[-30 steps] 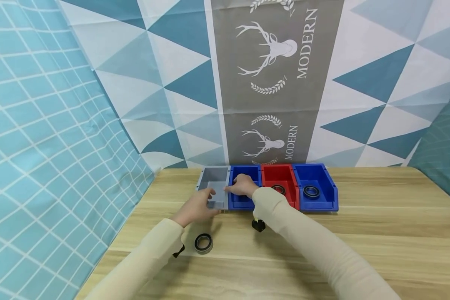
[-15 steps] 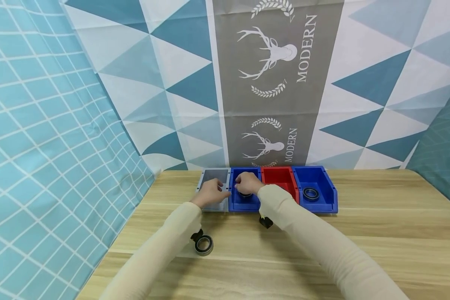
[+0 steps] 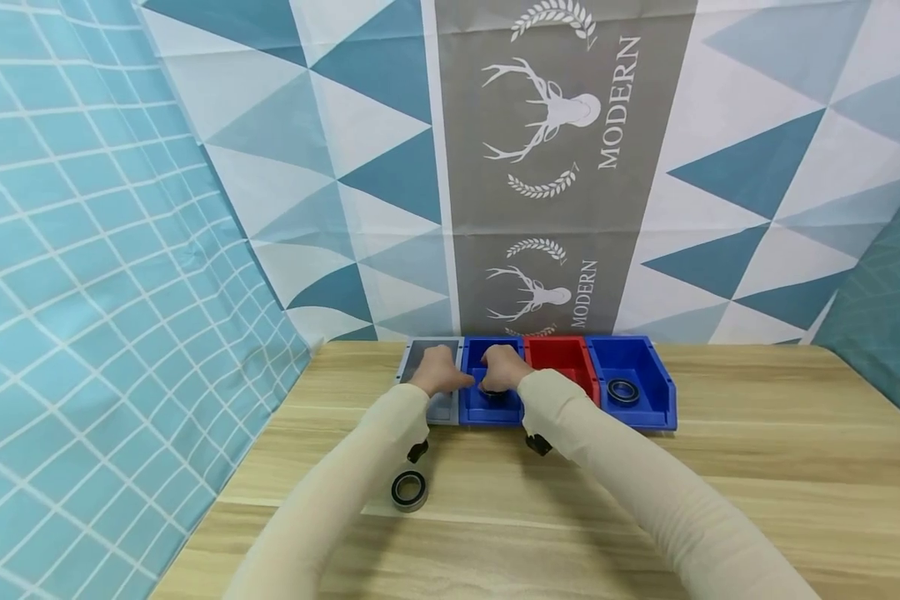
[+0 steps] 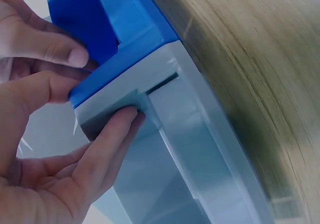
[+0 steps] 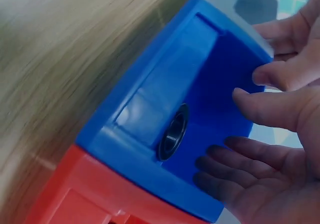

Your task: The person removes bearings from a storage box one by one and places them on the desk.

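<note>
My left hand [image 3: 438, 371] straddles the seam between the grey bin [image 4: 165, 184] and the left blue bin [image 5: 145, 99]. In the left wrist view its fingers reach inside the grey bin, and its thumb lies over the blue side, pinching the adjoining walls. My right hand [image 5: 270, 154] reaches into that blue bin, thumb spread from the fingers and nothing between them. A black-rimmed ball bearing [image 5: 174, 131] leans inside the blue bin beside the right fingers. In the head view that bearing is mostly hidden under the right hand.
A red bin [image 3: 562, 358] adjoins on the right, partly behind the right sleeve. Beyond it stands another blue bin [image 3: 663, 412] with a bearing [image 3: 622, 391]. One more bearing [image 3: 409, 490] lies on the wooden table [image 3: 495, 550] beside the left sleeve. A patterned cloth [image 3: 375, 167] hangs behind.
My left hand has moved right and forward, from the grey bin's left front to its seam with the blue bin. My right hand has shifted slightly right, staying over the blue bin.
</note>
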Demonstrator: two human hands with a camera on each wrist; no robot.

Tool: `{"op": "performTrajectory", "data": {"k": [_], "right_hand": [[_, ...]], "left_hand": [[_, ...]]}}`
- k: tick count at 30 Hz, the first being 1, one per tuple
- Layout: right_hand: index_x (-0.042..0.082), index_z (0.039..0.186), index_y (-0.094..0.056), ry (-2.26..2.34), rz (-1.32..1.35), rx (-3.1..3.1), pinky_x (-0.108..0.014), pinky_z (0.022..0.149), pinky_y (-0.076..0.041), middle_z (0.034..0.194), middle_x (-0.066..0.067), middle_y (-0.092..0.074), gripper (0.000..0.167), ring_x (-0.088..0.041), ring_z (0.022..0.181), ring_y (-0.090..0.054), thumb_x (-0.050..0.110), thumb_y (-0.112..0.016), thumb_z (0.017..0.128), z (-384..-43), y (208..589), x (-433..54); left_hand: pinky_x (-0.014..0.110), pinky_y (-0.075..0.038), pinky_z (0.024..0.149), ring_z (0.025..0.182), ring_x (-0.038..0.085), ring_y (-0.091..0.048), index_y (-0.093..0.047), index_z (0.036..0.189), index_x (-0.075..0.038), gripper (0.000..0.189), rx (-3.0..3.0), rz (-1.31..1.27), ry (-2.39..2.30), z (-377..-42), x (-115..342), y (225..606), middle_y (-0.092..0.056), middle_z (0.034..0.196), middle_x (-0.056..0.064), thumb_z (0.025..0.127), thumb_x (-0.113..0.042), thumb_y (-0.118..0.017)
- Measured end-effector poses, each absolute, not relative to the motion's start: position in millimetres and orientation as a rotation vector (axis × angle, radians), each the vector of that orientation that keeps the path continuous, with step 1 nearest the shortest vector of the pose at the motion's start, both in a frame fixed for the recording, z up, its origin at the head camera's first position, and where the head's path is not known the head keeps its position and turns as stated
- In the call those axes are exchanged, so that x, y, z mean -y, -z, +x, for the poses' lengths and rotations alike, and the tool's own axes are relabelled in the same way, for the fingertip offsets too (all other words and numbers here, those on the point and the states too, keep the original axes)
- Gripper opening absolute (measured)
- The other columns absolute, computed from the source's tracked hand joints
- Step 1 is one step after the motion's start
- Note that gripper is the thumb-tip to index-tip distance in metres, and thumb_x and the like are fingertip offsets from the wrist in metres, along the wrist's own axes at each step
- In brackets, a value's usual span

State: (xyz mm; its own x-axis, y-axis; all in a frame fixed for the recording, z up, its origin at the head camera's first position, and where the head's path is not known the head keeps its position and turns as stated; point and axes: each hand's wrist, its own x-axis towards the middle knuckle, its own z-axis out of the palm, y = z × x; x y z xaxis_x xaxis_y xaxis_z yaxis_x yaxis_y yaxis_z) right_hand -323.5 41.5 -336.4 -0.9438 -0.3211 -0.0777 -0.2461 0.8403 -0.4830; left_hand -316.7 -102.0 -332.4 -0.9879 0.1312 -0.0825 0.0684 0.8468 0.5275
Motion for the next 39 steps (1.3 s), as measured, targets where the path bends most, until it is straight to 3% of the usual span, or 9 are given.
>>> {"op": "performTrajectory", "data": {"k": [6, 12, 16, 24, 31, 39], "right_hand": [[-0.006, 0.125, -0.059, 0.645, -0.458, -2.887, -0.04, 0.089, -0.056, 0.13, -0.019, -0.061, 0.048, -0.024, 0.089, -0.058, 0.006, -0.071, 0.08, -324.4, 336.9, -42.5], [-0.005, 0.131, -0.054, 0.589, -0.49, -2.891, -0.042, 0.096, -0.053, 0.135, -0.018, -0.058, 0.056, -0.026, 0.106, -0.061, 0.006, -0.071, 0.079, -328.1, 335.1, -43.6], [-0.004, 0.132, -0.053, 0.551, -0.485, -2.878, -0.044, 0.1, -0.05, 0.137, -0.018, -0.057, 0.058, -0.028, 0.116, -0.059, 0.008, -0.073, 0.079, -332.0, 335.8, -44.0], [-0.002, 0.136, -0.049, 0.529, -0.444, -2.825, -0.046, 0.105, -0.046, 0.139, -0.018, -0.055, 0.064, -0.028, 0.116, -0.056, 0.01, -0.075, 0.08, -334.5, 338.3, -44.0], [0.0, 0.14, -0.044, 0.525, -0.436, -2.794, -0.048, 0.107, -0.043, 0.141, -0.018, -0.052, 0.071, -0.029, 0.117, -0.054, 0.01, -0.078, 0.078, -340.4, 339.4, -41.6], [0.001, 0.133, -0.05, 0.427, -0.455, -2.769, -0.046, 0.101, -0.048, 0.134, -0.015, -0.056, 0.066, -0.027, 0.107, -0.055, 0.01, -0.079, 0.075, -349.6, 349.0, -37.6]], "left_hand": [[0.034, -0.058, 0.062, 0.057, 0.025, -0.069, -0.059, 0.064, -0.006, 0.027, -2.902, 0.077, -0.848, -322.0, 97.0, 328.7, -0.053, 0.052, 0.003, 0.078, -0.02, -0.077], [0.029, -0.057, 0.055, 0.053, 0.02, -0.067, -0.066, 0.085, 0.001, 0.027, -2.864, -0.014, -0.85, -329.4, 94.4, 324.1, -0.059, 0.062, 0.006, 0.076, -0.021, -0.079], [0.028, -0.056, 0.053, 0.051, 0.018, -0.066, -0.067, 0.089, 0.001, 0.03, -2.849, -0.044, -0.851, -332.9, 93.1, 323.2, -0.06, 0.063, 0.007, 0.075, -0.022, -0.079], [0.032, -0.059, 0.062, 0.051, 0.018, -0.065, -0.065, 0.098, 0.004, 0.038, -2.793, -0.091, -0.845, -334.2, 90.5, 321.4, -0.06, 0.066, 0.008, 0.074, -0.021, -0.08], [0.028, -0.056, 0.055, 0.045, 0.014, -0.058, -0.064, 0.1, 0.005, 0.038, -2.809, -0.079, -0.834, -333.4, 91.6, 320.5, -0.059, 0.062, 0.006, 0.075, -0.019, -0.079], [0.027, -0.056, 0.054, 0.047, 0.014, -0.059, -0.061, 0.105, 0.004, 0.041, -2.78, -0.103, -0.832, -333.3, 94.8, 322.8, -0.063, 0.079, 0.01, 0.075, -0.018, -0.079]]}}
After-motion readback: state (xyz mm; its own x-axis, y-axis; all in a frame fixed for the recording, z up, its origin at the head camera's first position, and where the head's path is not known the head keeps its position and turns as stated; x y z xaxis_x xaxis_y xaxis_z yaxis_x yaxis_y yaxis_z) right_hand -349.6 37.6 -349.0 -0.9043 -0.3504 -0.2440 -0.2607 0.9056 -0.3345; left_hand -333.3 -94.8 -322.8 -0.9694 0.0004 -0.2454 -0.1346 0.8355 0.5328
